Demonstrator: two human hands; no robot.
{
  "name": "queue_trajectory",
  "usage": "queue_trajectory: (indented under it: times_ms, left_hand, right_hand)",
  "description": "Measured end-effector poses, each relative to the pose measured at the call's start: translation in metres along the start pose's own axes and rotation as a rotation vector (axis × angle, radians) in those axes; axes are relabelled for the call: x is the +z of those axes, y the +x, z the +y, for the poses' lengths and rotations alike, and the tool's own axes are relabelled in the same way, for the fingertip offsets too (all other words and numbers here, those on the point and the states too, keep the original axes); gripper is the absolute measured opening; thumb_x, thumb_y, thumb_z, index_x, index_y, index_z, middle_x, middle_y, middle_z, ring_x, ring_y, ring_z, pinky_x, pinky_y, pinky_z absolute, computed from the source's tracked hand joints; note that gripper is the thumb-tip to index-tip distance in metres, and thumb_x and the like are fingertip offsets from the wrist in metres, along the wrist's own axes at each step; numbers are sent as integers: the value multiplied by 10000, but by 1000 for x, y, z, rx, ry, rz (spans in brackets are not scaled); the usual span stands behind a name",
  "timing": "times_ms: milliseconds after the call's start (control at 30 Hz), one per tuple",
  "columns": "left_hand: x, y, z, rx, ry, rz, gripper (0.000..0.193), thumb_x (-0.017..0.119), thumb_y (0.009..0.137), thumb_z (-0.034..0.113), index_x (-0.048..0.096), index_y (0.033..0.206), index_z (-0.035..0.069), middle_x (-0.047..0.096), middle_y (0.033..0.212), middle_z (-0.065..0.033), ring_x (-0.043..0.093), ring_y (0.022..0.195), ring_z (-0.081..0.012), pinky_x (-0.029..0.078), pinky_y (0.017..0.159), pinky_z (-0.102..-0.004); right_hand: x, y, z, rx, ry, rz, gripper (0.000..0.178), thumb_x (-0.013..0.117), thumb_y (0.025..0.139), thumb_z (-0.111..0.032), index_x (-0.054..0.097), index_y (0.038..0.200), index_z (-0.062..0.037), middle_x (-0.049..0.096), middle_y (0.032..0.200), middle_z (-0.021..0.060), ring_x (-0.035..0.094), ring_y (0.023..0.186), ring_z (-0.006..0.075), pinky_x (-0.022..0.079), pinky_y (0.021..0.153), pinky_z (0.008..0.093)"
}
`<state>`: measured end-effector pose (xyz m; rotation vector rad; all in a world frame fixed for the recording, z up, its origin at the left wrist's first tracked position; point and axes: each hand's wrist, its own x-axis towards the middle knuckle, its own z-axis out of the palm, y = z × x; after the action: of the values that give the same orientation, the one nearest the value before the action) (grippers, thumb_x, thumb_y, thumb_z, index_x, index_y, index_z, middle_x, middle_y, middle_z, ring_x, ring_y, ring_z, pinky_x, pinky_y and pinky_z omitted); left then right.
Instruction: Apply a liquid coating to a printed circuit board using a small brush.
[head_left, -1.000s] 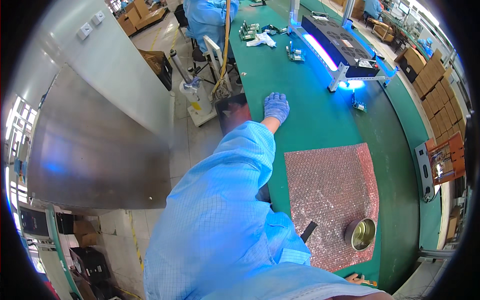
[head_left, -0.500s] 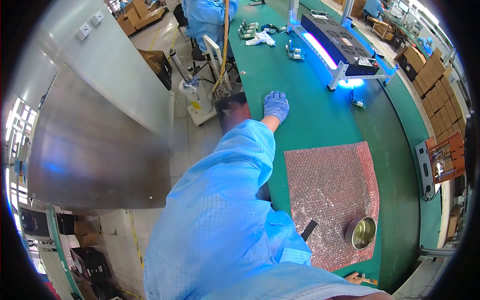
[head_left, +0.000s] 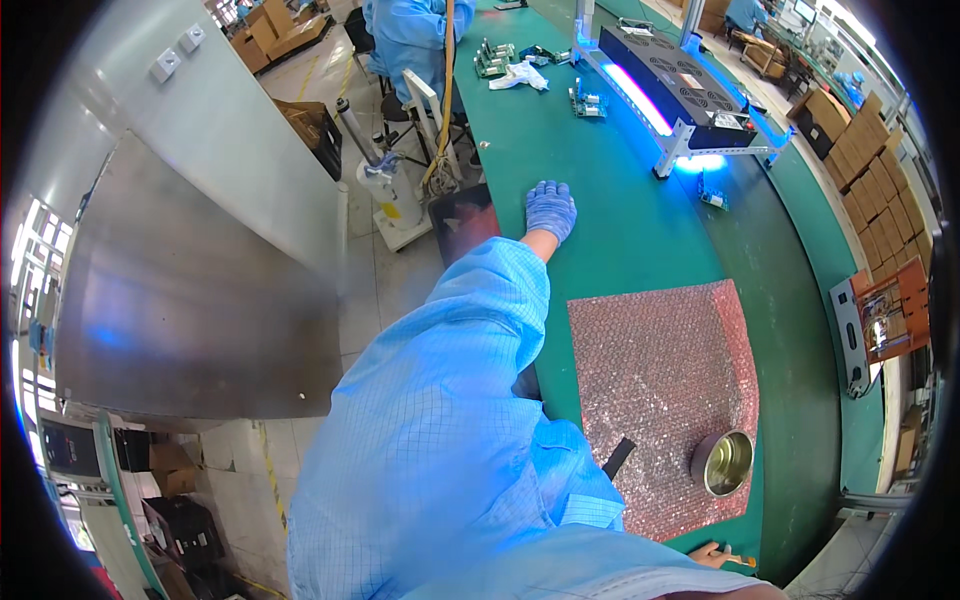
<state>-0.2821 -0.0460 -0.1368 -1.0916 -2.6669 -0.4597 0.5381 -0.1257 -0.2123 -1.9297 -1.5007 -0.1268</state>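
Observation:
My left hand [head_left: 551, 211], in a blue-and-white striped glove, rests knuckles up on the green mat [head_left: 610, 250]. Its fingers are curled and pressed together, and no object shows in them. At the lower edge, my right hand [head_left: 709, 555] is mostly hidden behind my blue sleeve and body. Its bare fingers are closed at a small brush [head_left: 742, 561] with an orange part. Between the hands lies a sheet of pinkish bubble wrap [head_left: 655, 380]. A round metal bowl [head_left: 723, 464] with some yellowish liquid stands on it, and a black strip [head_left: 619, 459] lies at its left edge.
A black fan unit [head_left: 680, 85] on a metal frame glows over the bench. Circuit boards [head_left: 587, 102] and a white cloth [head_left: 520, 76] lie further up the mat. One small board [head_left: 713, 196] is beside the frame. A person in blue [head_left: 412, 40] sits at the far left.

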Motion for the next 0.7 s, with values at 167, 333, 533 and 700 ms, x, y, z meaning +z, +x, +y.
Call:
queue_trajectory:
  times_ms: [167, 333, 533, 700]
  left_hand:
    - [1, 0, -1, 1, 4, -3, 371, 451, 882, 305, 535, 1177, 95, 518, 1231, -138, 446, 1205, -292, 315, 998, -462]
    - [3, 0, -1, 4, 6, 6, 372, 450, 885, 308, 534, 1178, 93, 516, 1241, -139, 443, 1212, -292, 316, 999, -459]
    - [2, -1, -2, -3, -26, 5, 368, 444, 891, 299, 530, 1177, 84, 517, 1247, -147, 448, 1213, -304, 319, 1004, -464]
    - [-1, -2, -1, -12, -56, -13, 368, 438, 896, 300, 523, 1179, 81, 508, 1259, -147, 442, 1222, -304, 311, 1019, -464]
  right_hand:
    - [2, 1, 6, 34, 18, -21, 453, 532, 847, -242, 531, 1177, 68, 587, 1046, 276, 580, 866, 359, 472, 780, 412]
    - [9, 1, 13, -90, 5, 81, 429, 517, 878, -232, 530, 1194, 57, 600, 1024, 254, 579, 887, 337, 471, 788, 399]
    - [-28, -6, -31, -82, -151, -107, 495, 551, 829, -152, 432, 1221, 127, 600, 882, 287, 584, 775, 409, 463, 732, 456]
    - [-49, -6, -79, -38, -131, -129, 462, 562, 813, -139, 473, 1182, 125, 598, 855, 297, 582, 744, 424, 459, 717, 471]
